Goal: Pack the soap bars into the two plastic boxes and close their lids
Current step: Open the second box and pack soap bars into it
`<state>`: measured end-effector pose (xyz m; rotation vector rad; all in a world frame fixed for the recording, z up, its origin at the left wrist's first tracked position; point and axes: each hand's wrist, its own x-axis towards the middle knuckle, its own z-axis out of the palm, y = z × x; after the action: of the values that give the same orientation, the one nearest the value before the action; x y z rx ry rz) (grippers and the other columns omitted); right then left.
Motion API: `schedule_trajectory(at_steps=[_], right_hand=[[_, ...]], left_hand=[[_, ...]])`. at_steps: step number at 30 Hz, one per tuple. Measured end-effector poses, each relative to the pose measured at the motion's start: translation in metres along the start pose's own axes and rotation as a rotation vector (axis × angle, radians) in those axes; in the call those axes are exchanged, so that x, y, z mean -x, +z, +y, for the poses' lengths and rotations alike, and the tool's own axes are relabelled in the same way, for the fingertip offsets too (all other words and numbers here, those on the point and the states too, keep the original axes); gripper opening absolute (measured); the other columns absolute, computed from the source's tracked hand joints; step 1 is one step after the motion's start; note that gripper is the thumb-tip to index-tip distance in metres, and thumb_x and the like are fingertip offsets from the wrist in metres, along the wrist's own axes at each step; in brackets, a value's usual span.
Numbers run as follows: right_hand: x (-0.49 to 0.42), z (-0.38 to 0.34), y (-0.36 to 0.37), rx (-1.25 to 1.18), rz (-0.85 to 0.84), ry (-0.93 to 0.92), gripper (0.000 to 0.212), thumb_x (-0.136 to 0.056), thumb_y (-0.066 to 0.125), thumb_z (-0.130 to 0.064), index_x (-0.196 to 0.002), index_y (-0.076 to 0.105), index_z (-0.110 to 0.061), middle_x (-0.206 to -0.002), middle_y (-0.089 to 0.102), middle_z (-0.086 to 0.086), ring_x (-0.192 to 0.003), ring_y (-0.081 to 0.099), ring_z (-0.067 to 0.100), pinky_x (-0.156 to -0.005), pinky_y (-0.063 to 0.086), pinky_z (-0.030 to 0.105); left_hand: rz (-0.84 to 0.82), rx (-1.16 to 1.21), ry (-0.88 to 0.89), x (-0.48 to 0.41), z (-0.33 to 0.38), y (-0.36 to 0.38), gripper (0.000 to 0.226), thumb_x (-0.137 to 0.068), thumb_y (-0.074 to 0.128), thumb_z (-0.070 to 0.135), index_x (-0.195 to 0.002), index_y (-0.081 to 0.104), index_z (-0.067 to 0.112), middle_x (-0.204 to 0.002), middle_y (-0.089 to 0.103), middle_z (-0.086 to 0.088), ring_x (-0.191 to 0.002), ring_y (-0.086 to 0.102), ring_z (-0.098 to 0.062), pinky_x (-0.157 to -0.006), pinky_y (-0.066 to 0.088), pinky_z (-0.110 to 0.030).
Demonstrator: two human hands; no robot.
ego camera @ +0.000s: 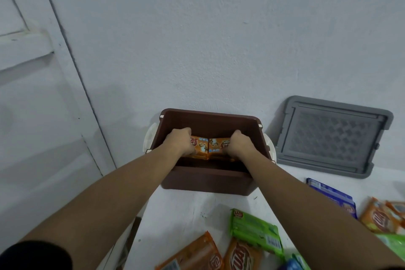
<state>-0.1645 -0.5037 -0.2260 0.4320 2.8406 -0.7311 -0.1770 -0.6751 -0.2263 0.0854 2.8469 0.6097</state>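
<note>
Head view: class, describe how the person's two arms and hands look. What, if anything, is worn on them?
Both forearms are bare. No gloves on the left hand or right hand, no watch or bracelet at either wrist. A black sleeve covers the left upper arm; no sleeve shows on the right arm.

Orange soap bar (192, 254), bottom-edge cropped

Both arms stretched straight out, forearms bare. Left hand (179, 141) grips the left soap bar (200, 146), right hand (240, 144) grips the right soap bar (215, 146), knuckles up on both.
</note>
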Motion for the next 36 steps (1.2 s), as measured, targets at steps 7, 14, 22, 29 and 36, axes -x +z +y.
schedule_trajectory(at_steps=[7,14,22,29,36], right_hand=[[-0.001,0.0,0.002,0.119,-0.025,-0.036,0.052,-0.089,0.064,-0.025,-0.131,0.041,-0.006,-0.125,0.057,0.015,-0.112,0.059,0.029,-0.09,0.049,0.036],[0.014,-0.003,-0.017,0.184,-0.018,-0.139,0.033,-0.089,0.064,-0.03,-0.111,0.059,-0.006,-0.107,0.066,0.011,-0.089,0.062,0.021,-0.073,0.047,0.027],[0.084,0.031,-0.042,0.016,0.392,-0.397,0.022,-0.086,0.059,-0.045,-0.091,0.061,-0.024,-0.093,0.061,0.0,-0.087,0.057,0.017,-0.071,0.046,0.029],[0.167,0.082,-0.026,-0.027,0.325,-0.265,0.025,-0.09,0.056,-0.041,-0.077,0.059,-0.019,-0.074,0.059,-0.005,-0.069,0.054,0.011,-0.056,0.036,0.025],[0.172,0.129,0.016,0.255,-0.022,0.08,0.062,-0.085,0.044,-0.069,-0.104,0.062,-0.013,-0.091,0.066,0.003,-0.082,0.063,0.018,-0.079,0.053,0.035]], left_hand=[[-0.019,-0.062,0.002,-0.001,0.003,0.001,0.048,-0.083,0.071,0.03,-0.124,0.05,0.015,-0.12,0.058,-0.01,-0.107,0.058,-0.025,-0.089,0.048,-0.035],[0.025,-0.176,0.076,0.007,0.009,-0.009,0.045,-0.08,0.073,0.032,-0.118,0.06,0.013,-0.112,0.065,-0.008,-0.099,0.062,-0.023,-0.083,0.052,-0.033],[0.52,0.153,0.608,0.093,0.031,-0.019,0.017,-0.081,0.07,0.025,-0.097,0.066,0.02,-0.09,0.06,0.006,-0.077,0.053,-0.002,-0.07,0.042,-0.018],[0.133,0.225,0.656,0.164,0.006,0.047,0.011,-0.081,0.07,0.032,-0.091,0.069,0.029,-0.086,0.06,0.013,-0.07,0.052,0.005,-0.063,0.042,-0.013],[-0.216,0.009,0.449,0.176,-0.026,0.087,0.048,-0.08,0.061,0.045,-0.127,0.056,0.036,-0.121,0.049,0.014,-0.114,0.043,-0.003,-0.095,0.039,-0.02]])
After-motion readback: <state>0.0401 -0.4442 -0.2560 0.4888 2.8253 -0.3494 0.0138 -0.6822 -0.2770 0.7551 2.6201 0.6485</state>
